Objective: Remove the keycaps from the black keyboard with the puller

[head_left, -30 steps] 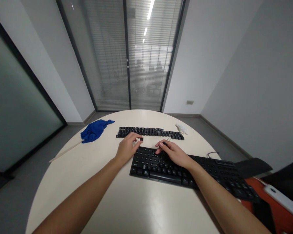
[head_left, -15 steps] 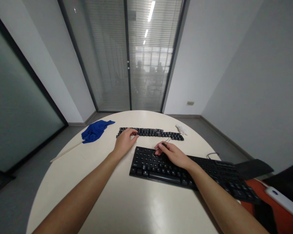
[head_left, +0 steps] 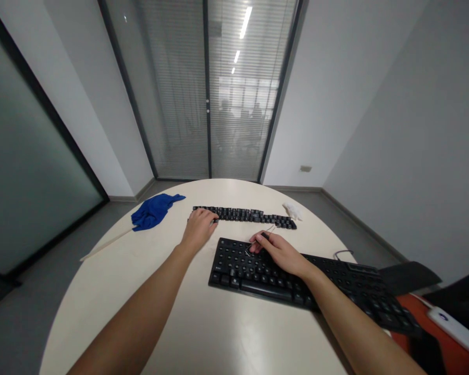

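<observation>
A black keyboard [head_left: 266, 292] lies on the table with many of its keycaps off, and the small key posts show in its upper rows. My right hand [head_left: 278, 252] is above its upper left part, closed around a wire keycap puller [head_left: 264, 236] with a dark grip. One wire end of the puller reaches down to the key posts. Beyond the keyboard runs a band of loose black keycaps [head_left: 242, 214]. My left hand [head_left: 200, 225] rests at the band's left end, its thumb and fingers pinched on what looks like a dark keycap [head_left: 214, 221].
A blue cloth [head_left: 152, 212] with a pale stick [head_left: 107, 246] lies on the left of the round table [head_left: 172, 333]. At the far right is a crumpled white wad [head_left: 293, 211]. A white power strip [head_left: 457, 330] rests on an orange surface beside the table.
My left thumb and fingers have come closer together at the left end of the keycap band. My right hand stays over the keyboard with the puller. The view has shifted slightly.
</observation>
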Available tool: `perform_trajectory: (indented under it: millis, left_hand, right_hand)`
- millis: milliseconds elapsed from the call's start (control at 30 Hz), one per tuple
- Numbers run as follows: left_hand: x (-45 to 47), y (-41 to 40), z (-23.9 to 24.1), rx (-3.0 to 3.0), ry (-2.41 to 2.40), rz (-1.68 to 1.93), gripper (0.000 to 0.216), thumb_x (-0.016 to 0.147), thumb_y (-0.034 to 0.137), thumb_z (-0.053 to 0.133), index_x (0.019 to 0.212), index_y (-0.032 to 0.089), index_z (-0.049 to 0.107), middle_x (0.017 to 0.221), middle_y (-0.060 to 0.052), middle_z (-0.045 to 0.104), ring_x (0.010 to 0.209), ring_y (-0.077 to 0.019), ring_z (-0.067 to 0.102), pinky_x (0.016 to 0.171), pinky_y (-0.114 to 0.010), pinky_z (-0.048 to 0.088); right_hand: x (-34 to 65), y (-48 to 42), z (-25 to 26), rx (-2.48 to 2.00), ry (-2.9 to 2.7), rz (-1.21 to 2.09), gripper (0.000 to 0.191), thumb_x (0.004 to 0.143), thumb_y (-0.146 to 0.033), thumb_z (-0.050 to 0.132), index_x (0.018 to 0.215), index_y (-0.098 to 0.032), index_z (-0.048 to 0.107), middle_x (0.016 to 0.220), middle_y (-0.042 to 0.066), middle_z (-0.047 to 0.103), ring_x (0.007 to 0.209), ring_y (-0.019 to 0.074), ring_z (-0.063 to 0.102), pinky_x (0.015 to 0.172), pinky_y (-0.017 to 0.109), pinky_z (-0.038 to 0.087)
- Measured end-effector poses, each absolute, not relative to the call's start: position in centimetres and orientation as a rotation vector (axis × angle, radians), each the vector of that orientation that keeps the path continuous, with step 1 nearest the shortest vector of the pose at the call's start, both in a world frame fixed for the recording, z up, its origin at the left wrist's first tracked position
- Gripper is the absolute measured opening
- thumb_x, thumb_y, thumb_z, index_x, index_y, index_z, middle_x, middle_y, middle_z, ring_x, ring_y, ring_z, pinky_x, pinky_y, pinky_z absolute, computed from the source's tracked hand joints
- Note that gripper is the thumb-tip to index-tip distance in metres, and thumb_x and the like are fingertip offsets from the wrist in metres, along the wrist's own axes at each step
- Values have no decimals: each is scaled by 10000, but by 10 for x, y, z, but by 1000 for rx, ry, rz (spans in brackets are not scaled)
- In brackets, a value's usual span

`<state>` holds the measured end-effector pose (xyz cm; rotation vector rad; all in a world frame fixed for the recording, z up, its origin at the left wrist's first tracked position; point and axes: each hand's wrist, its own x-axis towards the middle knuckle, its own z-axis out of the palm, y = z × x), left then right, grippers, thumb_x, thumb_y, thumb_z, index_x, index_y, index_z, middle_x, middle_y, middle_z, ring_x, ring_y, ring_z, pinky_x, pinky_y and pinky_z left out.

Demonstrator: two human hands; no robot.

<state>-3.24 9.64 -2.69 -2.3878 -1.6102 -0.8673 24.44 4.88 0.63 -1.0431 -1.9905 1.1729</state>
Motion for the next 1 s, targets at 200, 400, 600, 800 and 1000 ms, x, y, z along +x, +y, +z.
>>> perform_trajectory:
  millis: [200, 400, 600, 800, 1000]
  left_hand:
    - [-33, 98, -29, -2405, -1565, -839, 167, 863, 195, 623, 1008, 217, 704, 1030, -66, 690, 1072, -294, 513, 968, -455, 405]
    - [-34, 97, -31, -2378, -1557, -899, 173, 859, 185, 604, 995, 210, 708, 1028, -77, 668, 1086, -288, 506, 977, -463, 409]
    - [-36, 98, -32, -2366, -1564, -918, 151, 873, 211, 599, 971, 225, 713, 1047, -71, 657, 1085, -280, 507, 985, -467, 411]
    - [-36, 99, -31, -2319, -1589, -915, 141, 860, 208, 619, 961, 214, 717, 1053, -79, 655, 1074, -283, 508, 989, -469, 406]
    - [-36, 100, -32, -2310, -1616, -883, 162, 863, 222, 622, 1007, 216, 696, 1052, -79, 658, 1071, -286, 516, 987, -464, 401]
  right_hand:
    - [245, 48, 8, -1056, -2004, 1166, 434, 994, -529, 396, 987, -168, 637, 887, 70, 708, 851, 195, 657, 864, 373, 510]
    - [246, 48, 7, -1060, -2013, 1150, 425, 1000, -517, 391, 990, -168, 633, 900, 71, 709, 857, 195, 660, 863, 375, 510]
    - [246, 49, 5, -1051, -2034, 1137, 423, 1001, -517, 386, 968, -175, 632, 895, 66, 710, 850, 196, 661, 859, 375, 508]
    - [246, 49, 5, -1036, -2042, 1125, 419, 1003, -515, 382, 965, -183, 635, 896, 59, 708, 855, 192, 659, 860, 365, 505]
    - [245, 48, 7, -1042, -2035, 1133, 418, 1000, -517, 389, 964, -179, 631, 893, 62, 708, 851, 194, 659, 852, 363, 508]
